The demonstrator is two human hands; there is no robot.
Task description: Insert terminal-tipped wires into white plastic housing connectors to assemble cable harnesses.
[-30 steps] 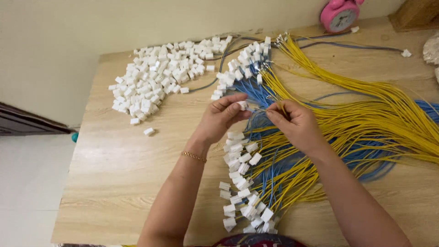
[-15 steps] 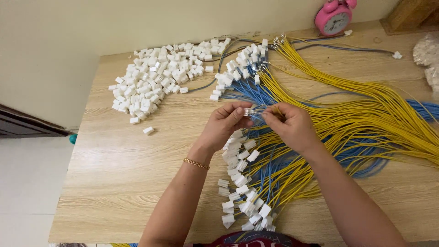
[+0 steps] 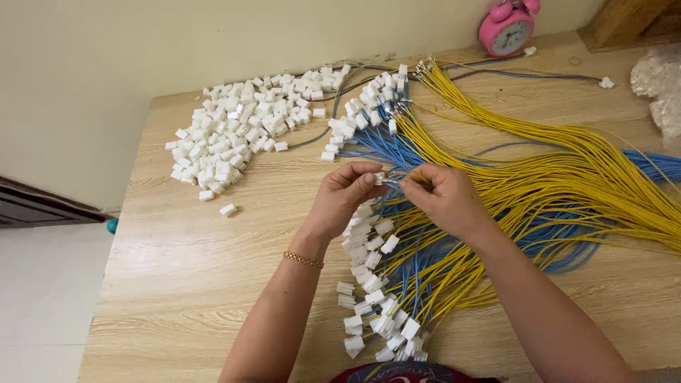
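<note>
The left hand (image 3: pixel 345 195) pinches a small white plug (image 3: pixel 379 177) between thumb and fingertips, held above the desk (image 3: pixel 184 262) near the middle of the view. The plug is tiny and half covered by the fingers, so its long axis seems to run left to right, with its open end facing the right hand, but that is hard to make out. The right hand (image 3: pixel 443 198) has its fingers pressed together on the end of a thin wire (image 3: pixel 397 181), which points left toward the plug. Whether the wire tip is already inside the plug cannot be told.

Below the hands lies a row of white plugs already on wires (image 3: pixel 372 284), running from the hands down to the bottom edge. A big bundle of yellow wires (image 3: pixel 567 177) fans out to the right and is cut off at the frame edge; blue wires (image 3: pixel 539 237) lie under it and are mostly hidden. A heap of loose white plugs (image 3: pixel 234 135) sits at the upper left of the desk. A pink alarm clock (image 3: pixel 507 28) stands at the back, its top cropped. A gold bracelet (image 3: pixel 303 259) circles the left wrist.
</note>
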